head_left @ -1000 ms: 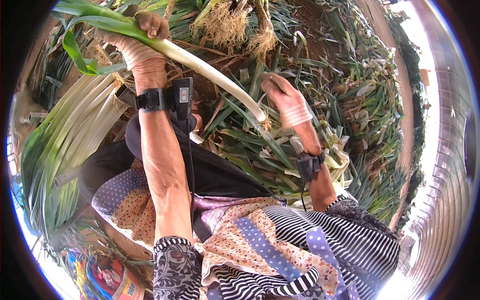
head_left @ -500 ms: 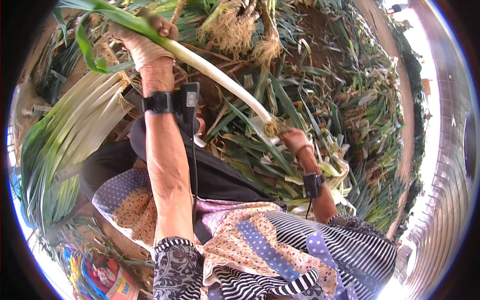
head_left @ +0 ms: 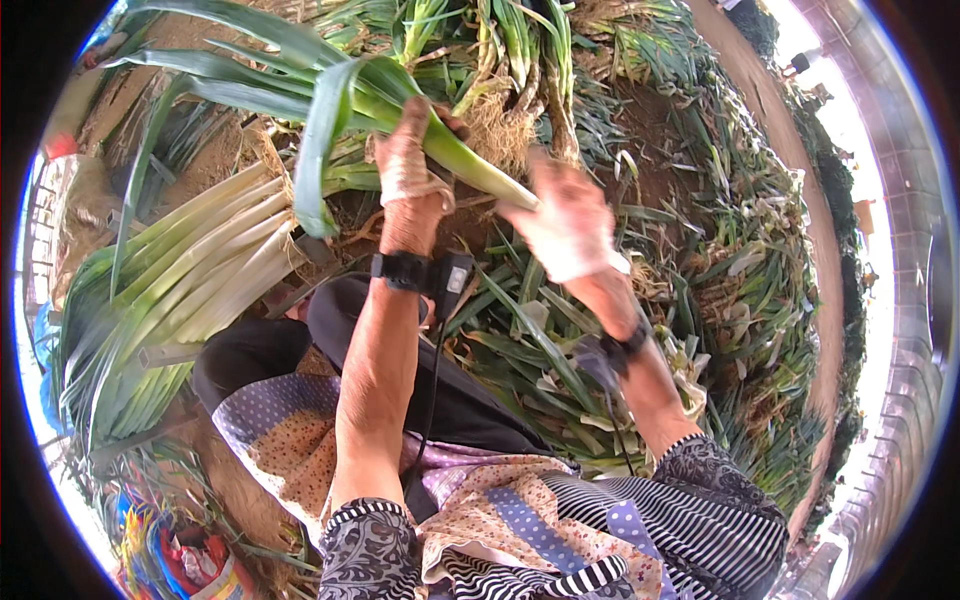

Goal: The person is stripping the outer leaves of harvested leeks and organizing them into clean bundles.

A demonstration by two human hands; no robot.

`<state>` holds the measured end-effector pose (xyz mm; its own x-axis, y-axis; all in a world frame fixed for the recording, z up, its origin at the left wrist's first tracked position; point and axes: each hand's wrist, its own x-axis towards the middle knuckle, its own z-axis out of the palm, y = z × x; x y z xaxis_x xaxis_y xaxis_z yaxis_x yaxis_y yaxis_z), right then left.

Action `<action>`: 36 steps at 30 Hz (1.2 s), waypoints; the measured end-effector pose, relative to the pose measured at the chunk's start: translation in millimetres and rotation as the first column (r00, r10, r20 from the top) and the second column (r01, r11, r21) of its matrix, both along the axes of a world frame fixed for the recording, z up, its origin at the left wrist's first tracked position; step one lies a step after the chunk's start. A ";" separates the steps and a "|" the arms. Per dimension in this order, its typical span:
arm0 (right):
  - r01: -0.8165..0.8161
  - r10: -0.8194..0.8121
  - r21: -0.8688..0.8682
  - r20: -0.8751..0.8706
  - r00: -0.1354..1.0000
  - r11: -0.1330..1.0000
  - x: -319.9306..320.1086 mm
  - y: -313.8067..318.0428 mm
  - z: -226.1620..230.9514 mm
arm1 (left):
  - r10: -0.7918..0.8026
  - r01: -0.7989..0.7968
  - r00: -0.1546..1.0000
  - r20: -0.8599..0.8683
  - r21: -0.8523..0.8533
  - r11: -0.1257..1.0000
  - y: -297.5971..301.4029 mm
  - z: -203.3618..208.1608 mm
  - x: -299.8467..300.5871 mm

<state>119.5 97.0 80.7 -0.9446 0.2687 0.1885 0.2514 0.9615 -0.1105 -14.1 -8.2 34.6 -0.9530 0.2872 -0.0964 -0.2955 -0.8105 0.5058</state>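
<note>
My left hand [head_left: 410, 160] is wrapped round a leek [head_left: 475, 172], to the right of the leek bundle [head_left: 210, 255]. My right hand [head_left: 572, 222], farther right of the bundle, is at the leek's pale end; it is blurred, so I cannot tell whether it pinches. Loose leaves [head_left: 515, 375] lie right of the bundle.

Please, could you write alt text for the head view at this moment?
A person's left hand grips a leek-like stalk, the blurred right hand at its pale end. A stack of similar stalks lies to the left, loose leaves to the right.
</note>
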 end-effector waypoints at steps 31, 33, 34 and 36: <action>-0.256 -0.169 -0.727 -0.455 0.874 0.637 24.0 20.0 -41.5 | -0.168 0.190 0.977 0.130 -0.185 0.964 -16.9 6.9 0.5; -0.145 -0.470 -0.986 -0.092 0.878 -0.077 77.8 33.4 -39.4 | -0.154 0.154 0.978 0.138 0.010 0.988 -15.1 7.6 -4.7; -0.033 -0.478 -0.999 -0.023 0.878 -0.013 103.1 40.3 -32.9 | -0.126 0.127 0.992 -0.014 0.067 0.990 -22.6 -6.9 -15.1; 0.242 -0.545 -0.922 0.041 0.837 0.302 163.7 74.3 -50.0 | -0.030 0.025 0.997 0.075 0.064 0.998 -21.1 8.1 -11.1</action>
